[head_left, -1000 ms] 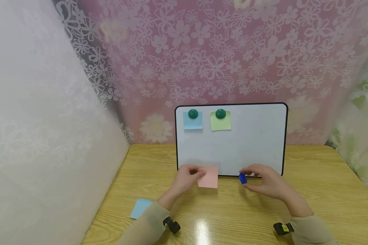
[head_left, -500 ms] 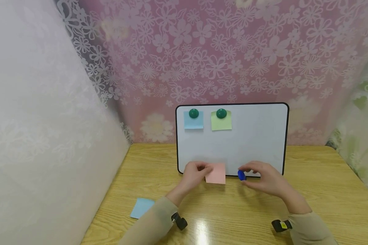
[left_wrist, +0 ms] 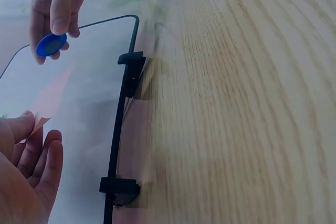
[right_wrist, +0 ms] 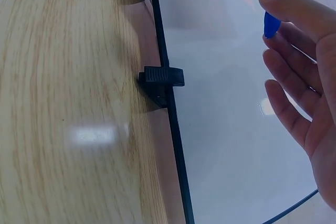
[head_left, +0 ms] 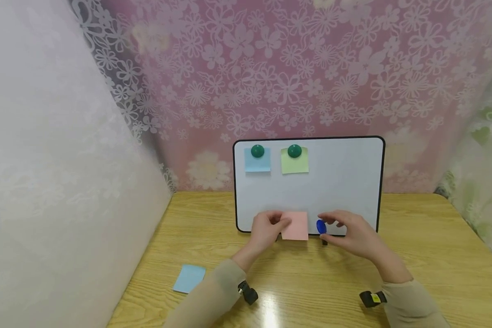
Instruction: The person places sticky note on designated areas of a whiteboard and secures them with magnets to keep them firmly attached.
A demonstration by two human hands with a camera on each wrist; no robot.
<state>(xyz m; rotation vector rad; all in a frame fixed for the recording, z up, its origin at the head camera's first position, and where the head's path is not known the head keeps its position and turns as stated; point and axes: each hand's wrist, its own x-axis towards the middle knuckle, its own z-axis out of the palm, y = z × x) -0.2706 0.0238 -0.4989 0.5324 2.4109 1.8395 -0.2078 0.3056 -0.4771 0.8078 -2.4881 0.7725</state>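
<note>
A thin, square pink sticky note (head_left: 297, 226) is low in front of your smooth whiteboard (head_left: 336, 182). Your left hand (head_left: 264, 229) pinches its edge; your right hand (head_left: 357, 234) pinches a round blue magnet (head_left: 321, 226). The wooden tabletop (head_left: 320, 282) has wavy lines.

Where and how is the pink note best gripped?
Pinch the pink note by its left edge, from the left, as the left hand does: the sheet is thin, so a pinch can likely close on both faces, leaving most of the front uncovered.
</note>
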